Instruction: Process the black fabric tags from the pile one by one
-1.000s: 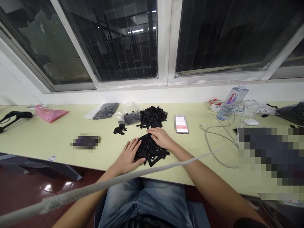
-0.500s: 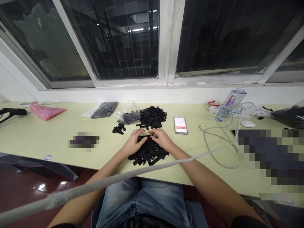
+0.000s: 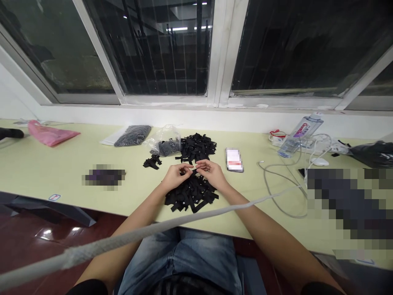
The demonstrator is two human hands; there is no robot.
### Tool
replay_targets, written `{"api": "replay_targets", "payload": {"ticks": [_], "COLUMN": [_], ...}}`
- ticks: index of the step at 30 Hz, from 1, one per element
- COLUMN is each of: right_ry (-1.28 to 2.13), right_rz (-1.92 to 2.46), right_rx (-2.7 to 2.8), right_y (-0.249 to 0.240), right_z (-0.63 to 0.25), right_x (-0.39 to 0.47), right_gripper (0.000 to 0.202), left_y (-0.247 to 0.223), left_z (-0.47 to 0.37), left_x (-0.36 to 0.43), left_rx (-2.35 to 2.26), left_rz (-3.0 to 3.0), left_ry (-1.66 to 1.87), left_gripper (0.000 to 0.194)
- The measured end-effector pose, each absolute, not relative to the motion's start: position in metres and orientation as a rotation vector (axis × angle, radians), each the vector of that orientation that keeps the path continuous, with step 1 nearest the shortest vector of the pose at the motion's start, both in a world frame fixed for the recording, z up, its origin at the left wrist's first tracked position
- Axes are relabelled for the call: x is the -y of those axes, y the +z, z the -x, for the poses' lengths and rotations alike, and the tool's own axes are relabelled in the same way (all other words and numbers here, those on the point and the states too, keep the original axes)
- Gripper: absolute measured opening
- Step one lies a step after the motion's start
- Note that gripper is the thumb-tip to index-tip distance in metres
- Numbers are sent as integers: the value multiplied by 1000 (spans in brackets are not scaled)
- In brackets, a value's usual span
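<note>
My left hand (image 3: 177,178) and my right hand (image 3: 213,173) meet fingertip to fingertip over a heap of short black fabric strips (image 3: 192,194), which carry small shiny spots. Both hands are closed in a pinch, thumb against fingers. A black strip (image 3: 194,171) shows between the fingertips, mostly hidden by them. Just beyond my hands lies a second pile of black strips (image 3: 199,146). To its left, a clear plastic bag (image 3: 166,137) holds small dark pieces, and a small cluster of black strips (image 3: 152,162) sits in front of it.
A phone (image 3: 234,159) lies right of the piles. Farther right are a tilted clear bottle (image 3: 301,134), a power strip and loose grey cables (image 3: 267,186). A filled bag (image 3: 133,135) and a pink bag (image 3: 52,133) lie left. A pale cord (image 3: 153,229) crosses the view before my forearms.
My fingers have risen slightly from the heap and drawn into a pinch, with a black strip now between the fingertips. The view has shifted a little.
</note>
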State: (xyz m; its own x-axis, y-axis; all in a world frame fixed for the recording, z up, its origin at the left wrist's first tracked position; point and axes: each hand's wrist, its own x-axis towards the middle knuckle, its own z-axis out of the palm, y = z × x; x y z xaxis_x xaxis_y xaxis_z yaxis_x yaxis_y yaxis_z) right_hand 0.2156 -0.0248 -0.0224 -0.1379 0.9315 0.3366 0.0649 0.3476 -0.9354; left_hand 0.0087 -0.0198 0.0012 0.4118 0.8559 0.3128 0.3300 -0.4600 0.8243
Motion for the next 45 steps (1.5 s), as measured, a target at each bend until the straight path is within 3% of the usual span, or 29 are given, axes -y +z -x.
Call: {"api": "replay_targets", "payload": {"ticks": [26, 33, 45], "right_ry": [1340, 1310, 971], "right_rz": [851, 957, 1025], "right_rx": [1107, 1168, 1434], "right_y": [1, -3, -4], "right_z": [-211, -211, -209], "right_x": [39, 38, 39], "right_gripper": [35, 34, 20], "left_y": [15, 9, 1], "left_z": [-11, -16, -19], "left_x": [33, 29, 26], "left_rx": [-840, -989, -932], "left_rz": [-2107, -1992, -1959], "left_ry": [941, 1104, 1101], "left_gripper": [33, 27, 29]}}
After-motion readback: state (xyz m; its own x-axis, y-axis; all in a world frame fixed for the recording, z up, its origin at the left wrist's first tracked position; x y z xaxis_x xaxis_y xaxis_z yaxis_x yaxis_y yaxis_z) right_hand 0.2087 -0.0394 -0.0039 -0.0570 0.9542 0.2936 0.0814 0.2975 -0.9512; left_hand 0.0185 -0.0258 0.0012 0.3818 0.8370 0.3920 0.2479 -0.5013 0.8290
